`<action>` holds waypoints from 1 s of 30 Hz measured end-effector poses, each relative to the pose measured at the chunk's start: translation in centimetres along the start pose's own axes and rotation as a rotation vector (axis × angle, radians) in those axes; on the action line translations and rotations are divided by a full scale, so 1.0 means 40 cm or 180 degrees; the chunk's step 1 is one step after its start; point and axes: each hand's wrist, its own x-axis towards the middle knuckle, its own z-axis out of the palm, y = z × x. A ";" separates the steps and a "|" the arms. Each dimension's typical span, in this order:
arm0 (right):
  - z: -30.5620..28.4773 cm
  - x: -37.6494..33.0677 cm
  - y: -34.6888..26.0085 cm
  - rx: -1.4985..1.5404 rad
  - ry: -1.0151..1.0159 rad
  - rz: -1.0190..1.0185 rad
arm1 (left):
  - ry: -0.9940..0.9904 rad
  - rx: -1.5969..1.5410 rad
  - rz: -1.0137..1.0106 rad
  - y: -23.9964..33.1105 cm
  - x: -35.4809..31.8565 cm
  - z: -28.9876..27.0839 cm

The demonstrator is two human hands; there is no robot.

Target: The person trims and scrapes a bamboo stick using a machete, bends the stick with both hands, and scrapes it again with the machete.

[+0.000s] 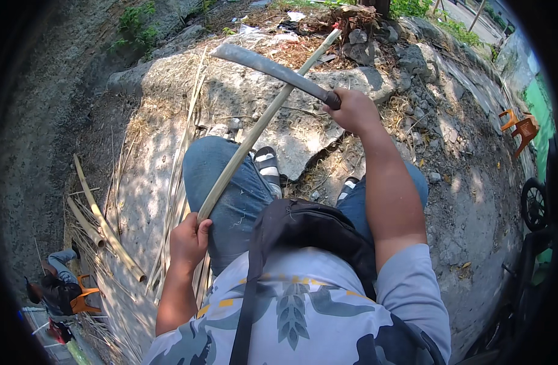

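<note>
Both hands clamped: left hand [189,239] on bamboo strip [261,121], right hand [351,111] on machete [273,70] w/ blade across strip.

No labels, signs or screens appear anywhere in this outdoor scene. The only package-like items are a few scraps of litter [296,16] at the far top edge of the rubble: small, crumpled, white and pale pieces lying among dry leaves and stones. They are too small and blurred to tell whether they are wrappers, bags or paper.
</note>
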 end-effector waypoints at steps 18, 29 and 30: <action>0.028 -0.010 -0.089 0.0208 -0.0634 -0.0348 | -0.0076 0.0105 -0.0239 0.003 0.000 -0.001; 0.045 0.009 0.011 0.0762 -0.0729 0.0346 | -0.0022 0.0361 -0.0025 0.000 -0.002 0.005; 0.054 0.011 0.010 0.1071 -0.0687 0.0590 | -0.0013 0.0358 -0.0027 0.005 0.000 0.000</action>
